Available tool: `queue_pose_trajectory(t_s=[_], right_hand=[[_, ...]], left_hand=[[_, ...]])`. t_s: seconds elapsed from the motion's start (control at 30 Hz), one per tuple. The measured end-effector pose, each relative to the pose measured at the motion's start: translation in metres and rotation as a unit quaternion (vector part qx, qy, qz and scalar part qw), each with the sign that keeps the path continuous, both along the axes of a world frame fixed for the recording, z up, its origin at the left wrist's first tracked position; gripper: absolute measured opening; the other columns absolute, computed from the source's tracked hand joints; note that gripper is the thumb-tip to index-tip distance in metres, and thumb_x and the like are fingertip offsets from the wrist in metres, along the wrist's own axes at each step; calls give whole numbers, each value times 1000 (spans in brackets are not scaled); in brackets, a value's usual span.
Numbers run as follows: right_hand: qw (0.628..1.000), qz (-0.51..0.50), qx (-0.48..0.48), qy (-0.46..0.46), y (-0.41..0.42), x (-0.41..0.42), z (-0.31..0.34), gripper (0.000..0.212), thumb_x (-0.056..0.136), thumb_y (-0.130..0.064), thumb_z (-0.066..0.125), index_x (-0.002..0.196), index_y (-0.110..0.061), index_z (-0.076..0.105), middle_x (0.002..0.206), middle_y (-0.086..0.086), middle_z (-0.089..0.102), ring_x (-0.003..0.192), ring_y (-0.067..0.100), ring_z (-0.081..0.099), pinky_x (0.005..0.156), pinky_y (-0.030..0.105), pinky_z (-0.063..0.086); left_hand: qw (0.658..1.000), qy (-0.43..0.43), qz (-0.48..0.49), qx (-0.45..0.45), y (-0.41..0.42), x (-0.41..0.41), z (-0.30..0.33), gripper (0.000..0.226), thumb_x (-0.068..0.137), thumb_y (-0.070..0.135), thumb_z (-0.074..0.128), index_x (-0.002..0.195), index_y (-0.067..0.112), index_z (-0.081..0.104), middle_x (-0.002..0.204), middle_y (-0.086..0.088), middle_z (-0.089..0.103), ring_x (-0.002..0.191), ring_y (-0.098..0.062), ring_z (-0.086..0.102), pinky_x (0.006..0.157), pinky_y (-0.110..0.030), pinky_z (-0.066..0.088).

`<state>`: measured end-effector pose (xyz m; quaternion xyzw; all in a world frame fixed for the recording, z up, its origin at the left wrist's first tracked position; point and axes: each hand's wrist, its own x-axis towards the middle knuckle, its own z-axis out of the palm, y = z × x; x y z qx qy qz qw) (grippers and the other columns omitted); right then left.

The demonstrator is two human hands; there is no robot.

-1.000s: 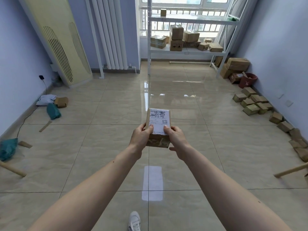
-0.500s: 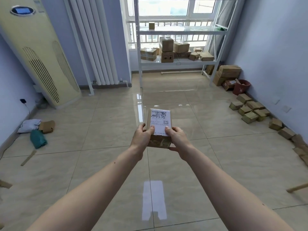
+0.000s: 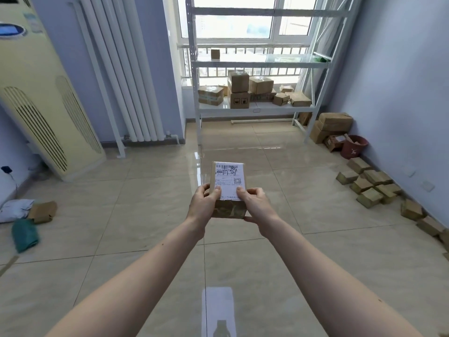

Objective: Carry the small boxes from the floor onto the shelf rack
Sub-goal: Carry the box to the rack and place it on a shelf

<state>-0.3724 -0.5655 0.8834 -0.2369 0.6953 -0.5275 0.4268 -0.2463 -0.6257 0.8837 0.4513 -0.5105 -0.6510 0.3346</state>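
Observation:
I hold a small cardboard box (image 3: 228,176) with a white shipping label out in front of me, level over the tiled floor. My left hand (image 3: 202,205) grips its left side and my right hand (image 3: 256,205) its right side, thumbs on the label. The white shelf rack (image 3: 257,109) stands straight ahead by the window, with several cardboard boxes on its lower shelf and one small box (image 3: 215,54) on the upper shelf. More small boxes (image 3: 366,183) lie in a row on the floor along the right wall.
A tall cream air conditioner (image 3: 41,105) and white radiator pipes (image 3: 126,76) stand at the left. Bags (image 3: 24,215) lie by the left wall. A red bucket (image 3: 353,147) and larger boxes (image 3: 332,126) sit right of the rack.
The view has tilted up and moved toward the rack, which now looks larger and closer. Both hands keep the same grip on the box.

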Motion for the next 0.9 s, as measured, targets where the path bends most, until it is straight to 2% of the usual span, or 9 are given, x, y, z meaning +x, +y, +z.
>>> queue_pose_trajectory(t_s=[0.17, 0.33, 0.5, 0.7, 0.9], right_hand=[[1000, 12, -2, 11, -61, -40, 4, 41, 94, -41, 60, 121, -12, 49, 117, 5, 65, 95, 19, 64, 96, 51, 52], [1000, 10, -5, 12, -130, -69, -1, 38, 94, -40, 61, 118, -13, 49, 104, -1, 64, 93, 19, 64, 96, 53, 51], [1000, -4, -7, 19, -215, -96, -2, 41, 94, -39, 61, 121, -11, 51, 115, 5, 66, 94, 20, 64, 95, 52, 52], [1000, -21, -7, 16, -315, -130, 7, 41, 93, -41, 62, 121, -12, 53, 119, 6, 68, 102, 23, 67, 92, 49, 53], [999, -33, -15, 3, -397, -162, 8, 42, 93, -38, 63, 123, -10, 53, 118, 6, 67, 95, 20, 66, 94, 52, 53]], left_hand=[[1000, 6, 10, 5, -61, -38, -1, 42, 99, 29, 56, 138, 16, 48, 120, -1, 69, 94, -14, 68, 69, -29, 50], [1000, 8, 12, 5, -131, -69, -10, 44, 98, 29, 57, 139, 16, 48, 123, -2, 68, 97, -16, 67, 71, -29, 50], [1000, 11, -2, 4, -220, -98, -10, 41, 98, 29, 56, 137, 17, 49, 118, 0, 69, 90, -12, 67, 65, -27, 48], [1000, 2, -18, -6, -326, -130, -2, 45, 97, 33, 58, 139, 19, 48, 124, 1, 68, 99, -16, 67, 69, -27, 48], [999, 3, -32, -3, -412, -166, -2, 42, 97, 32, 58, 136, 19, 50, 122, 1, 69, 101, -17, 68, 70, -29, 48]])
